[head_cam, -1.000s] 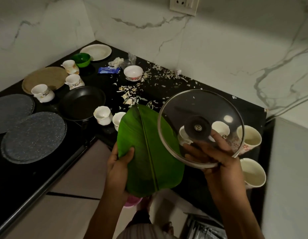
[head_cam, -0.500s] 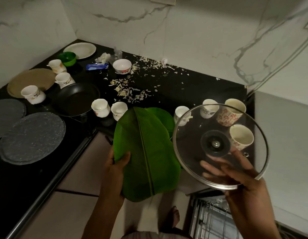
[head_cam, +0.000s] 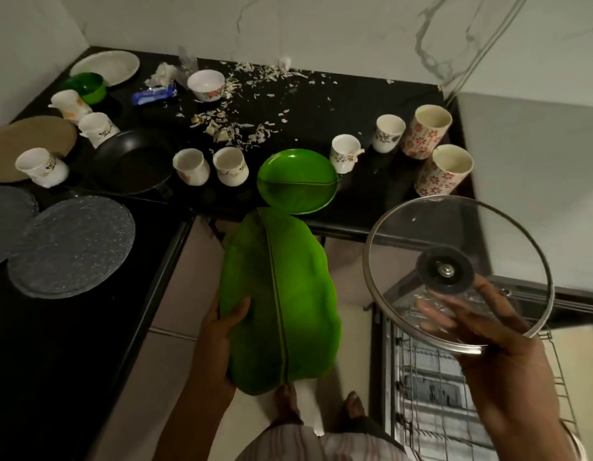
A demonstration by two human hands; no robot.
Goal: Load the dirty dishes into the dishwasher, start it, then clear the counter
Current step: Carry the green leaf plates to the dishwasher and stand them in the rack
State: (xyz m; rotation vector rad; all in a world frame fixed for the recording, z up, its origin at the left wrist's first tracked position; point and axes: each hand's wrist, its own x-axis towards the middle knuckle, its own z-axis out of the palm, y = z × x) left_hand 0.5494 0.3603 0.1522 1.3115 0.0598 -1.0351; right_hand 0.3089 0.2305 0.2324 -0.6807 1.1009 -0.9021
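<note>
Glass lid (head_cam: pixel 454 277) pinched in my right fingers (head_cam: pixel 434 311), rack (head_cam: pixel 431 387) directly beneath; left fingers (head_cam: pixel 238 311) grip the leaf plate (head_cam: pixel 278 304), farther from it.

Crowded black table (head_cam: pixel 321 104), open floor lane between the two loaded hands.

I see cups lining the table's front: two white cups (head_cam: pixel 210 166) by the black frying pan (head_cam: pixel 135 159), then the round green plastic plate (head_cam: pixel 297 181) at the edge, then a white floral cup (head_cam: pixel 345 153) and two tall red-flowered mugs (head_cam: pixel 434 151) near the right wall. Bare table lies behind the plate, strewn with pale peelings (head_cam: pixel 241 128). Below, my left hand (head_cam: pixel 218 341) carries the long green leaf-shaped platter (head_cam: pixel 278 304) and my right hand (head_cam: pixel 501 354) the round glass lid (head_cam: pixel 458 274), which overhangs the open dishwasher's wire rack (head_cam: pixel 431 387).
</note>
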